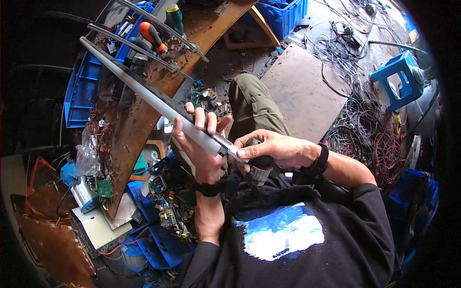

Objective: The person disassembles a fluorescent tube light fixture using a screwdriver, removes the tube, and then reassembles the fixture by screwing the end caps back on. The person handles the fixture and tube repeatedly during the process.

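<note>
A long, narrow white bar with a dark strip along its upper edge (144, 93), perhaps a tube light, slants from the upper left down to my middle. My left hand (197, 137) is wrapped round it near its lower end, palm beneath and fingers over the edge. At that end, my right hand (276, 149) is closed with the thumb pressed on the bar's tip. Beside and under my right hand shows a dark green tool with a grey ribbed metal collar (260, 176). Its body is mostly hidden, and whether my right fingers also grip it I cannot tell.
A wooden bench (192, 45) at upper left carries an orange-black-handled screwdriver (151, 36), a green-handled tool (175, 20) and metal rods. Blue crates (288, 17), a heap of cables (355, 129), a blue stool (398, 79) and circuit boards (170, 211) surround me.
</note>
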### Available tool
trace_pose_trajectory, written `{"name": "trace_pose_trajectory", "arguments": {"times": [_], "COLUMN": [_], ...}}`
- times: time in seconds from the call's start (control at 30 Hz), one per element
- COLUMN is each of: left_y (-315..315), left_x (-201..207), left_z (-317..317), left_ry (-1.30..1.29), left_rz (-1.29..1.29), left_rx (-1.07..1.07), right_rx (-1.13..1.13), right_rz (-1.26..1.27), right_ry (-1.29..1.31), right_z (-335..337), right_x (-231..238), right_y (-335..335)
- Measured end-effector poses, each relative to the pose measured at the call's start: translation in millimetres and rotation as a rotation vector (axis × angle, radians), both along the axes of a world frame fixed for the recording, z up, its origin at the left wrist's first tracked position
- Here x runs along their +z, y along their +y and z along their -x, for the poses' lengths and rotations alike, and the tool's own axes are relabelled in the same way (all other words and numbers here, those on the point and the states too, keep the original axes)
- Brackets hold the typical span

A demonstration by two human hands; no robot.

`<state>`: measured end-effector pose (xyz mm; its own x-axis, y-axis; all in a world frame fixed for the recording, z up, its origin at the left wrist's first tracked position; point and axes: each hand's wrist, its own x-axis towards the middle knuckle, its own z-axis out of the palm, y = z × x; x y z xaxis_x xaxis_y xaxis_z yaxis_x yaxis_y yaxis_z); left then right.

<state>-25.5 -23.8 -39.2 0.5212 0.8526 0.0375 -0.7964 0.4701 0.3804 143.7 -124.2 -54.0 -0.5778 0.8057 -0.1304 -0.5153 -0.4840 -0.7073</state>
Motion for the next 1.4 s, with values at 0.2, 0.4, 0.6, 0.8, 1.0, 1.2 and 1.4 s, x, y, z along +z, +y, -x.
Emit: {"name": "trace_pose_trajectory", "arguments": {"times": [0.2,0.4,0.6,0.8,1.0,1.2,1.4], "left_y": [10.7,41.7,33.0,18.9,7.9,9.9,10.0], "left_x": [34.2,16.8,-15.0,-39.9,-36.6,-26.2,-17.4], "left_z": [6.1,20.8,26.6,26.4,26.2,31.3,57.2], "left_ry": [0.561,0.528,0.343,0.137,0.094,0.07,0.053], "left_rz": [0.029,0.059,0.076,-0.003,0.034,-0.062,-0.103], "left_rx": [0.234,0.145,0.101,0.047,0.014,0.034,0.076], "right_rx": [0.022,0.027,0.1,0.131,0.085,0.016,0.113], "right_rz": [-0.19,-0.246,-0.126,-0.163,-0.083,-0.032,-0.073], "right_ry": [-0.4,-0.348,-0.639,-0.68,-0.727,-0.579,-0.62], "right_z": [-1.6,4.7,4.4,1.7,9.8,21.8,26.7], "right_x": [12.2,13.8,18.2,24.8,42.0,64.6,69.2], "right_y": [7.1,12.8,10.8,-5.2,-17.9,-12.0,5.1]}}
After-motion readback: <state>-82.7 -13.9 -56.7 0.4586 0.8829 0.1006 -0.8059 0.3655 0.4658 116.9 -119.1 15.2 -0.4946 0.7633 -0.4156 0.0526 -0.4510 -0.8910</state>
